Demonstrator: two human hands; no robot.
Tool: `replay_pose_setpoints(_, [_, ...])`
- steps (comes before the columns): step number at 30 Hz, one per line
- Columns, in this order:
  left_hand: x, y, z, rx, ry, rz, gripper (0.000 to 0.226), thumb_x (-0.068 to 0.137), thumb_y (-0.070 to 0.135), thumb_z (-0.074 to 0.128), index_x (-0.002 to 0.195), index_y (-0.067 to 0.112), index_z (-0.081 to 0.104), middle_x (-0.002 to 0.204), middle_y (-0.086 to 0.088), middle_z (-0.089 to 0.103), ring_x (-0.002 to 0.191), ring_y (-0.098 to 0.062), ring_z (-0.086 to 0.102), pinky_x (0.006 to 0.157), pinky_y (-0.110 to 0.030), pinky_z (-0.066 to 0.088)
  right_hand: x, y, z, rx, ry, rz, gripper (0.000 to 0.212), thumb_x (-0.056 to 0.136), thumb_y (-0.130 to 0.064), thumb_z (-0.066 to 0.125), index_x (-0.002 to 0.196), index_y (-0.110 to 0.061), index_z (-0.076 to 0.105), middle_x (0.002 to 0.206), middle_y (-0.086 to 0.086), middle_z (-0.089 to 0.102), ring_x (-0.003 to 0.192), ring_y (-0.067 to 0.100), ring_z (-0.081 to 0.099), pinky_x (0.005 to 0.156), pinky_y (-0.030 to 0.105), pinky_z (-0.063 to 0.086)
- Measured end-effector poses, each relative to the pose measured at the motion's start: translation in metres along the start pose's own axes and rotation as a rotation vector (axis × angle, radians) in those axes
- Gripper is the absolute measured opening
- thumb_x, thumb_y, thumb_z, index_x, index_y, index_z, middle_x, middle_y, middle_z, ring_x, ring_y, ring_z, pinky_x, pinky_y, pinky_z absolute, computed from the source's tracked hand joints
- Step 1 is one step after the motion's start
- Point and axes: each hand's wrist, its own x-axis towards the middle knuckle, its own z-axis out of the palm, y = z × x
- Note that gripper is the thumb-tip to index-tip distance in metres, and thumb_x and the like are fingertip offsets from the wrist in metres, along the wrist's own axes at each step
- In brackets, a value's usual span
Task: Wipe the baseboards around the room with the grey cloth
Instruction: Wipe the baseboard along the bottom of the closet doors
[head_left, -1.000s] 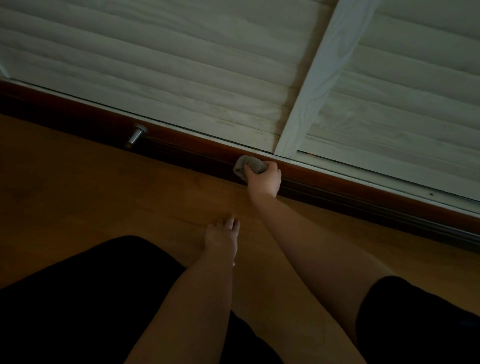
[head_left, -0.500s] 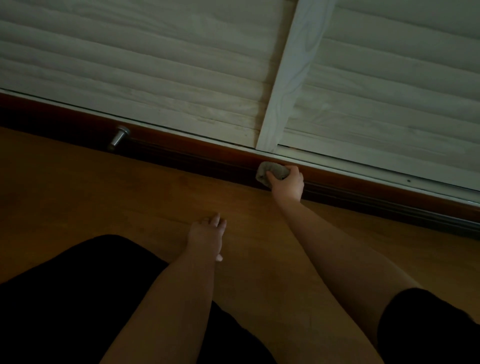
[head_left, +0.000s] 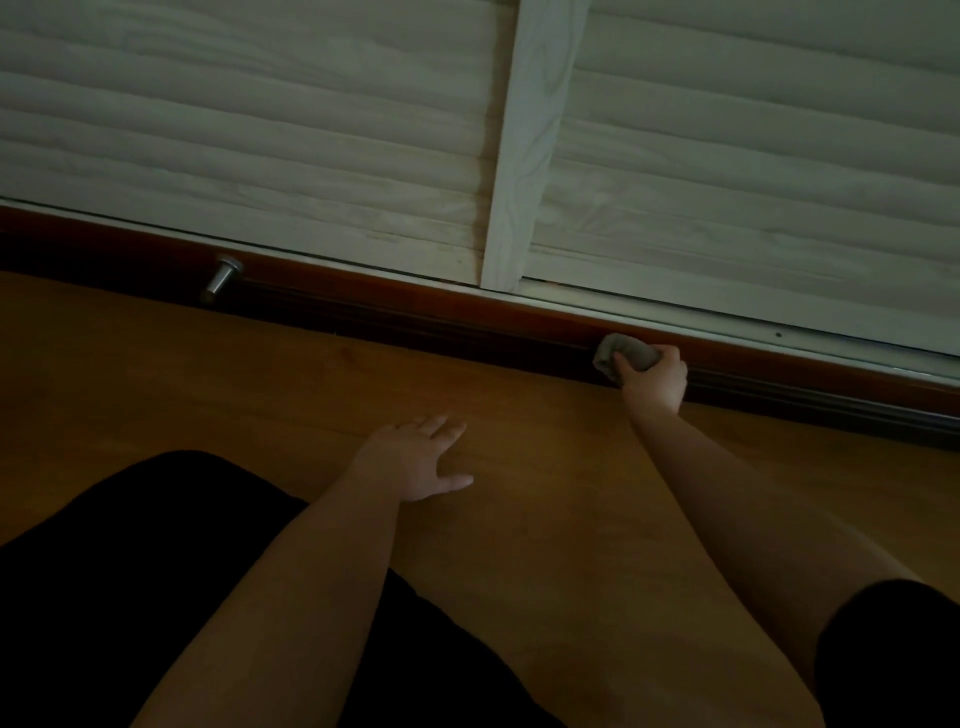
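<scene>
A dark reddish-brown baseboard (head_left: 415, 306) runs along the foot of the wall, from the left edge down to the right. My right hand (head_left: 655, 379) grips a bunched grey cloth (head_left: 626, 353) and holds it against the baseboard, right of the white vertical strip. My left hand (head_left: 415, 460) lies flat on the wooden floor with its fingers spread, well short of the baseboard and holding nothing.
White slatted panels (head_left: 260, 156) fill the wall above the baseboard, split by a white vertical strip (head_left: 524, 156). A metal door stop (head_left: 222, 278) sticks out of the baseboard at the left. Wooden floor (head_left: 156, 374) lies in front. My knees in dark shorts are at the bottom.
My right hand has slid the cloth rightward along the baseboard, past the white strip. My left hand has shifted right across the floor and spread its fingers.
</scene>
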Motion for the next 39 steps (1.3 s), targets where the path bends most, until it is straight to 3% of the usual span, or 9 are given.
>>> replay_pose_setpoints(6, [-0.009, 0.008, -0.009, 0.055, -0.002, -0.018, 0.083, 0.095, 0.074, 0.030, 0.157, 0.038, -0.010, 0.166, 0.008, -0.016, 0.154, -0.021, 0.000, 0.122, -0.047, 0.010, -0.015, 0.035, -0.028, -0.014, -0.020, -0.040, 0.054, 0.087, -0.031, 0.072, 0.132, -0.012, 0.047, 0.130, 0.011, 0.047, 0.113, 0.027, 0.053, 0.093, 0.036, 0.049])
replay_pose_setpoints(14, [-0.019, 0.023, -0.015, 0.155, 0.013, -0.035, 0.077, 0.101, 0.054, 0.043, 0.157, 0.039, -0.008, 0.166, 0.008, -0.014, 0.154, -0.021, -0.001, 0.122, -0.045, 0.008, -0.065, 0.110, -0.089, -0.099, -0.060, -0.083, 0.058, 0.085, -0.034, 0.074, 0.134, -0.016, 0.049, 0.128, 0.005, 0.051, 0.113, 0.019, 0.052, 0.091, 0.032, 0.045])
replay_pose_setpoints(18, [-0.015, 0.039, -0.027, 0.246, 0.083, 0.049, 0.077, 0.100, 0.056, 0.043, 0.157, 0.040, -0.007, 0.166, 0.008, -0.013, 0.153, -0.018, -0.007, 0.122, -0.047, 0.002, -0.084, 0.146, -0.123, -0.125, -0.061, -0.081, 0.057, 0.085, -0.034, 0.073, 0.134, -0.016, 0.050, 0.123, 0.002, 0.051, 0.107, 0.013, 0.050, 0.089, 0.030, 0.043])
replay_pose_setpoints(22, [0.001, 0.080, -0.051, 0.379, 0.091, 0.122, 0.080, 0.098, 0.062, 0.043, 0.158, 0.037, -0.005, 0.167, 0.006, -0.011, 0.153, -0.019, -0.011, 0.123, -0.054, -0.002, -0.094, 0.169, -0.142, -0.112, -0.064, -0.039, 0.055, 0.085, -0.033, 0.072, 0.133, -0.018, 0.052, 0.121, 0.003, 0.050, 0.108, 0.019, 0.052, 0.093, 0.037, 0.048])
replay_pose_setpoints(25, [0.021, 0.130, -0.066, 0.404, 0.115, 0.206, 0.081, 0.096, 0.063, 0.044, 0.159, 0.034, 0.001, 0.168, 0.002, -0.003, 0.153, -0.020, -0.008, 0.123, -0.051, -0.003, -0.099, 0.183, -0.152, -0.097, -0.011, -0.028, 0.052, 0.085, -0.034, 0.072, 0.132, -0.021, 0.053, 0.118, 0.000, 0.050, 0.106, 0.018, 0.053, 0.093, 0.039, 0.049])
replay_pose_setpoints(29, [0.041, 0.168, -0.057, 0.370, 0.148, 0.321, 0.080, 0.096, 0.061, 0.047, 0.159, 0.031, 0.007, 0.168, -0.001, 0.003, 0.154, -0.022, -0.002, 0.122, -0.048, -0.002, -0.100, 0.203, -0.156, -0.221, -0.099, -0.079, 0.053, 0.087, -0.043, 0.066, 0.135, -0.027, 0.049, 0.122, 0.000, 0.052, 0.114, 0.021, 0.051, 0.098, 0.037, 0.040])
replay_pose_setpoints(33, [0.070, 0.157, -0.023, 0.314, -0.015, 0.321, 0.088, 0.092, 0.062, 0.054, 0.158, 0.035, 0.002, 0.168, 0.002, -0.004, 0.153, -0.023, -0.007, 0.121, -0.050, -0.004, -0.093, 0.209, -0.148, -0.323, -0.157, -0.134, 0.062, 0.090, -0.046, 0.059, 0.145, -0.026, 0.038, 0.143, 0.004, 0.046, 0.134, 0.023, 0.039, 0.115, 0.044, 0.027])
replay_pose_setpoints(39, [0.118, 0.167, 0.003, 0.134, -0.131, 0.295, 0.125, 0.074, 0.075, 0.066, 0.155, 0.033, -0.020, 0.160, 0.006, -0.033, 0.149, -0.024, -0.026, 0.120, -0.056, -0.006, -0.093, 0.212, -0.146, -0.356, -0.180, -0.148, 0.063, 0.088, -0.051, 0.054, 0.144, -0.025, 0.038, 0.147, 0.001, 0.044, 0.136, 0.020, 0.038, 0.114, 0.050, 0.031])
